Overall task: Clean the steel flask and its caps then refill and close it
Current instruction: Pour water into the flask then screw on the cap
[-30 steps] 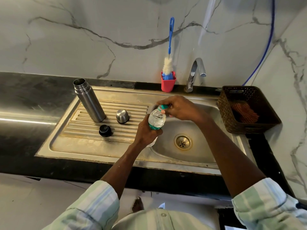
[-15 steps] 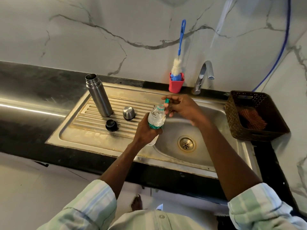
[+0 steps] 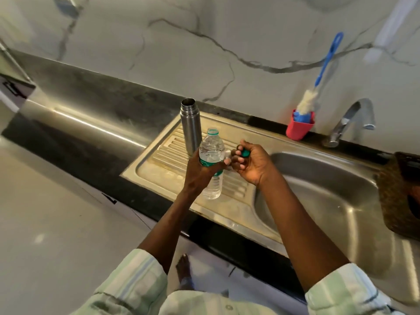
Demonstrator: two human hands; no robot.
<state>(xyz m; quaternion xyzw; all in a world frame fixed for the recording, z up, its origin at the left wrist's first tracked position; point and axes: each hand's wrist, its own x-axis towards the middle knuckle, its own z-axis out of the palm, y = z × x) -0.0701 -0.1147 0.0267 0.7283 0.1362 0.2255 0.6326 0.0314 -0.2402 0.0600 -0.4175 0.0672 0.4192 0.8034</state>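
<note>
A black desk ran under a white marble wall, with a steel sink set into it. The open flask stood upright on the ribbed drainboard, just behind the left hand, which gripped an uncapped water bottle. Beside it, the right hand curled around a green cap.
</note>
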